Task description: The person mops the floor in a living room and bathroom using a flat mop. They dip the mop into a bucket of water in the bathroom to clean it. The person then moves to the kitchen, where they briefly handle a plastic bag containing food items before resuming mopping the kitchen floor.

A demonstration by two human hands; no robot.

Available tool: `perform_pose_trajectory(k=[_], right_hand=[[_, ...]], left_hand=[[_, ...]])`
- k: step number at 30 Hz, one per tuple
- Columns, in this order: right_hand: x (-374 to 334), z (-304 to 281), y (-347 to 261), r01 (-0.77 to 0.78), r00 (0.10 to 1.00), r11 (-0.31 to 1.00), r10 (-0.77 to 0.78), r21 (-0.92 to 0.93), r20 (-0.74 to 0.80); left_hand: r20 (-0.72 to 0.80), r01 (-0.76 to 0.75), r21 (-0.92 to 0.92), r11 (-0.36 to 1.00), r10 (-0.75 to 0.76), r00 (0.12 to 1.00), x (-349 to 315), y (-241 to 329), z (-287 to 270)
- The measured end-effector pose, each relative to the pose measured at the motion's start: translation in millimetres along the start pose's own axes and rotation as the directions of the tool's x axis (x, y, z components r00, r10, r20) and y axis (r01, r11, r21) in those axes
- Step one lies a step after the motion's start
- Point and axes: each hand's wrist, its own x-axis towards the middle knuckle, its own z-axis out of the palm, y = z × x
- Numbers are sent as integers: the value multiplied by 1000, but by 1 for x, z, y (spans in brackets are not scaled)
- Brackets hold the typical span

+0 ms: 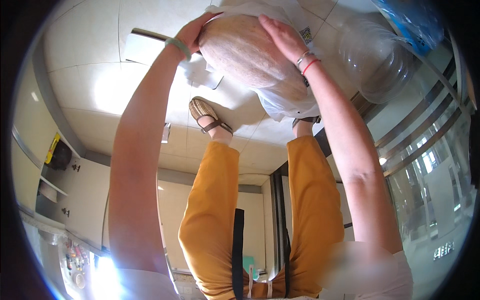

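A large, tan, ribbed pumpkin [245, 50] is at the top middle, over the tiled floor. Thin white plastic bag film [282, 97] wraps its far, right and lower sides, leaving the near face bare. Against its left end is my left hand [193, 32], its fingers curving around the far edge and partly hidden. My right hand [285, 40] presses on the right side, thumb and fingers along the rind and the bag. The pumpkin is gripped between both hands. Whether it rests on the floor cannot be made out.
Right of the pumpkin stands a clear plastic container [377, 65], with a blue plastic package [417, 22] behind it. A flat white panel [145, 47] lies on the floor at left. Cabinets [82, 200] line the left; curved glass doors [425, 150] bound the right. My sandalled foot [202, 110] is below.
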Motion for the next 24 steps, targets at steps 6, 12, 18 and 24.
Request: perform_pose_trajectory(k=[6, 12, 18, 24], right_hand=[[-28, -18, 48, -153, 974, 959, 105, 241, 200], [-49, 2, 52, -148, 989, 965, 142, 217, 43], [-54, 19, 42, -214, 960, 655, 277, 725, 33], [-101, 5, 24, -208, 978, 130, 41, 970, 204]], left_hand=[[234, 45, -411, 911, 57, 971, -8, -40, -28], [-133, -183, -408, 894, 140, 981, -24, -82, -12], [-205, -351, 489, 799, 496, 844, -93, -60, 21], [-34, -662, 483, 572, 768, 639, -206, -30, 73]])
